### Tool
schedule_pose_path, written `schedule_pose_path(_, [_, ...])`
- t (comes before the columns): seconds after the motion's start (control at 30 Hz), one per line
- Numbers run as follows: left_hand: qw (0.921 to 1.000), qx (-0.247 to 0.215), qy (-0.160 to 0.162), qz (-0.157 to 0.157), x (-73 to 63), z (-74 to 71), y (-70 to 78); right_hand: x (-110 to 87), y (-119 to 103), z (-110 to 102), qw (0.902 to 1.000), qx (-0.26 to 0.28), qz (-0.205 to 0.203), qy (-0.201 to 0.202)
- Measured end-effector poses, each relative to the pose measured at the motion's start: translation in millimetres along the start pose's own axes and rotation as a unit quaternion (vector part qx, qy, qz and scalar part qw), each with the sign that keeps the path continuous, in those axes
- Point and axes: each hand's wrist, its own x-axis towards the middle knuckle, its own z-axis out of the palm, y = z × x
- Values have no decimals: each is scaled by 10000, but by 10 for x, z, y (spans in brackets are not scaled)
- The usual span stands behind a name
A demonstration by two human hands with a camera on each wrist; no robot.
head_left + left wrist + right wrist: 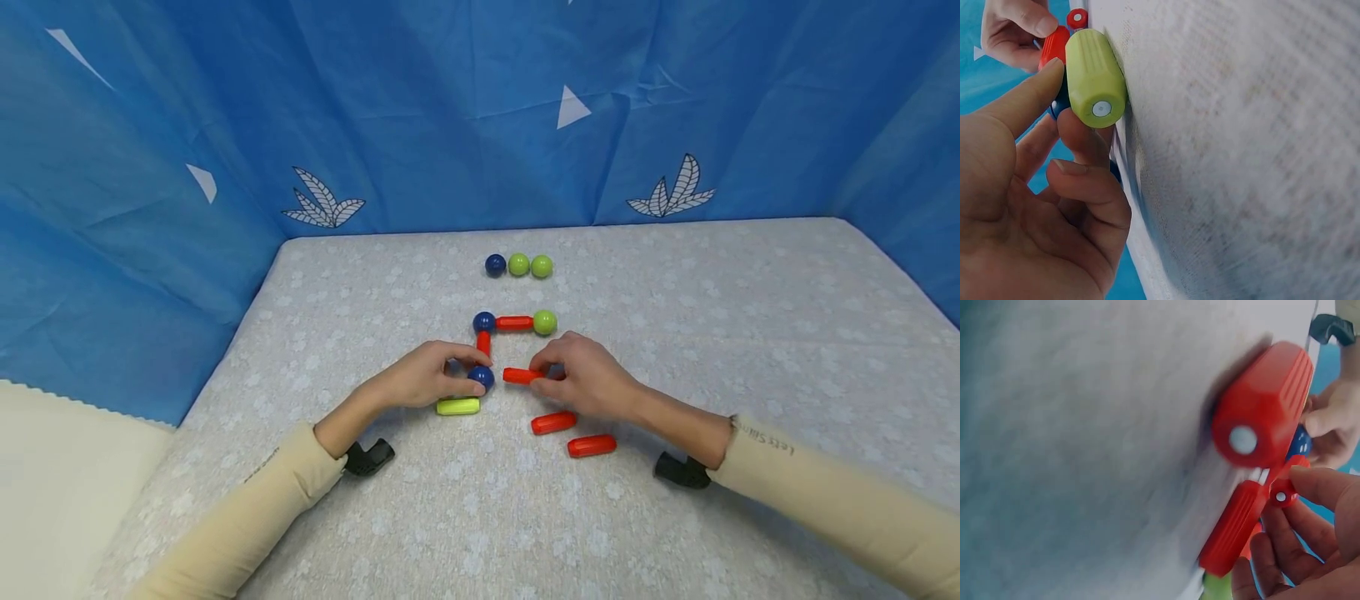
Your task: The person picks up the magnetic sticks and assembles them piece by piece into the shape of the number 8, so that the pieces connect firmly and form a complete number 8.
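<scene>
We see left grip (435,375) pinching dark-blue plastic ball (482,378), right grip (588,377) red faceted plastic rod (518,376); three blue and lime plastic balls (519,265) near counter's far edge (412,237)

Left grip (429,375), right grip (591,379) both pinching, near each other; left forearm (258,508), right forearm (813,493) angled inward.

Curtained-off tabletop nook, indoor by the look of it; home, lab or office cannot be told. Shiny, creased blue fabric sheet (480,67) hangs behind and at both sides, printed with white angular shapes (573,108) and black-outlined white leaf sprigs (686,177). Table surface: pale grey covering with whitish floral pattern (750,333).
</scene>
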Motion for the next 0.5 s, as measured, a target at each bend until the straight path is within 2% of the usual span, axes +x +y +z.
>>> schedule_pose_path(0.27, [10000, -51, 10, 35, -6, 3, -1, 34, -73, 91, 9997, -93, 7, -211])
schedule_pose_path(0.5, [10000, -39, 36, 16, -24, 9, 0, 58, -58, 139, 9997, -111, 58, -220])
